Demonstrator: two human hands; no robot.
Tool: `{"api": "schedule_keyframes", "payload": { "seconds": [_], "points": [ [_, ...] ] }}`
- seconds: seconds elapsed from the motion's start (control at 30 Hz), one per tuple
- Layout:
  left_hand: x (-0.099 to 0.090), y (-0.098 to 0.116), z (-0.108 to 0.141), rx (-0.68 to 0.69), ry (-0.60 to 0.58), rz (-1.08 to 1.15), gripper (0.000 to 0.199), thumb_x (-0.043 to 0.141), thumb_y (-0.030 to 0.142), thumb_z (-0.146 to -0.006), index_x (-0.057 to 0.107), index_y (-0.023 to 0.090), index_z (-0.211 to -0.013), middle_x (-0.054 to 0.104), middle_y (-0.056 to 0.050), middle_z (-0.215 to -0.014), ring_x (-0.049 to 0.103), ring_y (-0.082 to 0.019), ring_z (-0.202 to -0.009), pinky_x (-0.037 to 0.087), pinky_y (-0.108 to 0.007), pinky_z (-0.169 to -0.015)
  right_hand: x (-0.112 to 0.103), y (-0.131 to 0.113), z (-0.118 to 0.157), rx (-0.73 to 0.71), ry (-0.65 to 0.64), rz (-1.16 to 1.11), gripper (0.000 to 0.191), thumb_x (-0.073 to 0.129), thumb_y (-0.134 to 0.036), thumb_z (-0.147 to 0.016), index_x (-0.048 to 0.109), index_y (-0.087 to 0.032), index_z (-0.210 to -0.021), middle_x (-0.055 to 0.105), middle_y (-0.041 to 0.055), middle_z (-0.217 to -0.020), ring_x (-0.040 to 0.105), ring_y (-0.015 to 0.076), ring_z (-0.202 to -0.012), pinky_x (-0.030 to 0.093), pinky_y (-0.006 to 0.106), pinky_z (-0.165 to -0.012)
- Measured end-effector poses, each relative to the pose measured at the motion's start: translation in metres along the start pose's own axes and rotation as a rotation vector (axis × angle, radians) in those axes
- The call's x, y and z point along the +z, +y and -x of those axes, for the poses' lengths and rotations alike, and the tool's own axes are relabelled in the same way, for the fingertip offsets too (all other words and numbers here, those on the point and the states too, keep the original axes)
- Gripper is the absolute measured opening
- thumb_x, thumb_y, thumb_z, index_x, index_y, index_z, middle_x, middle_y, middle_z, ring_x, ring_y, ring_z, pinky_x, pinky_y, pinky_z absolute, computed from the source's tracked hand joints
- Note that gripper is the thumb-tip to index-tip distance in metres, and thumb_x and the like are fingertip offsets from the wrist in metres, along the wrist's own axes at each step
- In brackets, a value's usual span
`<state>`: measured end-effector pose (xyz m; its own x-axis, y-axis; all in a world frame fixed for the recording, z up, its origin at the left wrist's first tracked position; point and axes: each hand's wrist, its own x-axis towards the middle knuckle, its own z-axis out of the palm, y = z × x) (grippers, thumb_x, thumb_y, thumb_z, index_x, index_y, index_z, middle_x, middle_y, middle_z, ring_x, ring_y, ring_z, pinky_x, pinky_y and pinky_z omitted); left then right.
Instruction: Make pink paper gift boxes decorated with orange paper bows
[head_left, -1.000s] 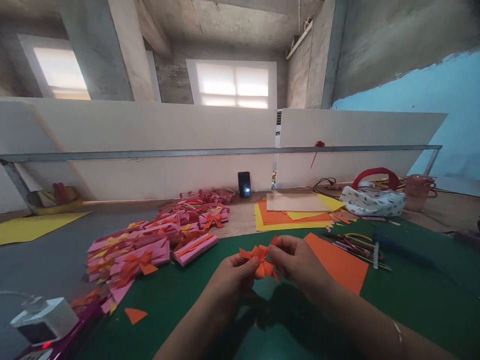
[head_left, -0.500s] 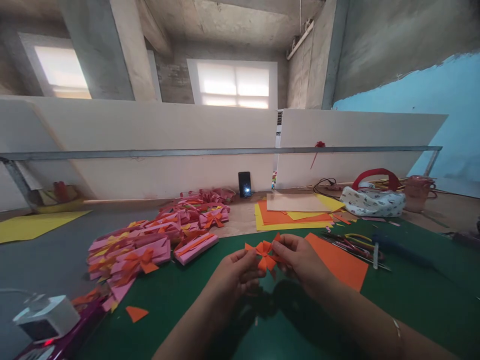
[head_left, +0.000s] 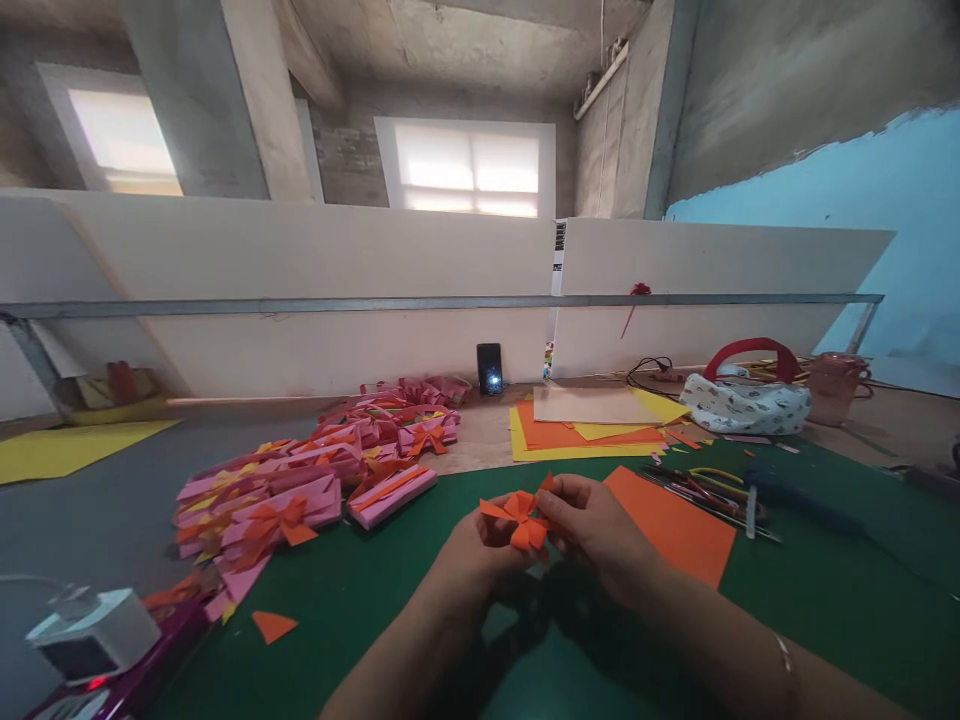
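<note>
An orange paper bow (head_left: 523,519) with several folded loops is held up between both hands, above the green mat (head_left: 360,620). My left hand (head_left: 487,550) is closed around its left and lower side, with the fingertips partly hidden behind it. The thumb and fingers of my right hand (head_left: 592,520) pinch the bow's right side. Beside my right hand lies an orange paper sheet (head_left: 675,525). To the left sits a pink folded paper packet (head_left: 394,497) with an orange strip along it.
Many pink packets with orange bows (head_left: 300,500) are heaped at left. Scissors (head_left: 716,482) and a blue glue gun (head_left: 810,512) lie at right. Behind are stacked paper sheets (head_left: 585,405), a propped phone (head_left: 489,369) and a white bag (head_left: 746,402). A white charger (head_left: 97,635) stands front left.
The bow has moved slightly left and down and is turned a little. My left hand has shifted its grip from pinching the left side to cupping it from behind and below.
</note>
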<state>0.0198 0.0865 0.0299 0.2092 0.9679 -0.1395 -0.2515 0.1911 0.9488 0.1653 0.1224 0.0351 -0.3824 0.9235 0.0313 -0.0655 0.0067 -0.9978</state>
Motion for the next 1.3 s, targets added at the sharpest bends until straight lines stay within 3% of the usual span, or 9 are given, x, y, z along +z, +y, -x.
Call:
{"api": "schedule_keyframes", "payload": {
  "seconds": [0.17,0.4,0.53,0.63,0.83,0.93,1.03,1.13,1.3],
  "points": [
    [-0.003,-0.005,-0.005,0.02,0.137,-0.093,0.048,0.075,0.022,-0.052,0.062,0.015,-0.097,0.061,0.0,-0.067,0.046,-0.008,-0.048,0.035,-0.021,-0.043,0.0,0.002,-0.001,0.003,0.018,-0.007,0.035,0.064,-0.049,-0.072,0.054,-0.016,-0.073,0.051,-0.0056,-0.055,0.039,0.0035,-0.041,0.023,0.017,-0.038],
    [-0.004,0.001,-0.001,0.171,0.208,-0.209,0.037,0.075,0.033,-0.058,0.067,0.012,-0.088,0.068,-0.007,-0.078,0.059,-0.017,-0.069,0.043,-0.024,-0.056,-0.003,0.005,-0.005,0.031,0.004,-0.123,0.037,0.067,-0.05,-0.069,0.052,-0.016,-0.07,0.047,-0.0068,-0.056,0.035,0.0027,-0.042,0.022,0.018,-0.04],
    [-0.002,0.004,0.001,0.225,0.302,-0.331,0.02,0.071,0.03,-0.061,0.067,0.014,-0.073,0.068,-0.006,-0.07,0.06,-0.019,-0.066,0.043,-0.027,-0.059,-0.001,0.006,-0.005,0.072,-0.054,-0.179,0.039,0.063,-0.054,-0.072,0.055,-0.017,-0.077,0.052,-0.004,-0.06,0.04,0.0045,-0.045,0.026,0.019,-0.043],
    [0.002,0.008,0.005,0.328,0.37,-0.551,0.004,0.066,0.022,-0.064,0.065,0.017,-0.064,0.065,-0.004,-0.067,0.057,-0.018,-0.064,0.041,-0.028,-0.061,0.0,0.008,-0.005,0.041,-0.126,-0.143,0.036,0.07,-0.044,-0.069,0.057,-0.016,-0.087,0.057,-0.0023,-0.063,0.042,0.0055,-0.047,0.027,0.019,-0.044],
    [0.006,0.01,0.013,0.59,0.39,-0.808,0.017,0.057,0.01,-0.065,0.064,0.023,-0.057,0.064,-0.002,-0.068,0.055,-0.018,-0.067,0.037,-0.027,-0.065,-0.001,0.005,-0.001,-0.009,-0.169,-0.183,0.039,0.077,-0.027,-0.061,0.059,-0.018,-0.095,0.062,0.0006,-0.076,0.055,0.0108,-0.063,0.037,0.02,-0.054],
    [0.007,0.012,0.013,0.497,0.367,-0.652,0.015,0.056,0.01,-0.064,0.066,0.022,-0.063,0.065,-0.003,-0.071,0.057,-0.018,-0.069,0.039,-0.027,-0.064,-0.001,0.001,0.001,-0.019,-0.169,-0.185,0.042,0.076,-0.027,-0.062,0.059,-0.019,-0.099,0.063,0.0016,-0.085,0.058,0.0133,-0.072,0.042,0.023,-0.063],
    [0.005,0.015,0.011,0.287,0.248,-0.341,0.011,0.063,0.012,-0.059,0.065,0.018,-0.068,0.067,-0.004,-0.072,0.06,-0.018,-0.07,0.042,-0.027,-0.066,-0.004,0.003,-0.001,-0.052,-0.176,-0.171,0.042,0.077,-0.026,-0.061,0.06,-0.02,-0.099,0.063,0.0021,-0.089,0.059,0.0145,-0.077,0.044,0.025,-0.067],
    [0.0,0.016,0.011,0.125,0.118,-0.058,0.025,0.072,0.018,-0.054,0.065,0.015,-0.078,0.067,-0.005,-0.071,0.059,-0.015,-0.065,0.039,-0.024,-0.059,-0.007,0.009,-0.006,-0.068,-0.21,-0.174,0.043,0.077,-0.025,-0.062,0.059,-0.021,-0.101,0.064,0.001,-0.085,0.059,0.0135,-0.074,0.045,0.026,-0.068],
    [-0.008,0.008,0.006,0.021,0.104,-0.002,0.034,0.076,0.032,-0.056,0.065,0.013,-0.082,0.066,-0.006,-0.068,0.053,-0.011,-0.057,0.03,-0.021,-0.049,-0.009,0.011,-0.008,-0.032,-0.203,-0.125,0.045,0.077,-0.024,-0.061,0.06,-0.02,-0.102,0.064,0.0009,-0.085,0.06,0.0139,-0.072,0.046,0.028,-0.068]
  ]
}}
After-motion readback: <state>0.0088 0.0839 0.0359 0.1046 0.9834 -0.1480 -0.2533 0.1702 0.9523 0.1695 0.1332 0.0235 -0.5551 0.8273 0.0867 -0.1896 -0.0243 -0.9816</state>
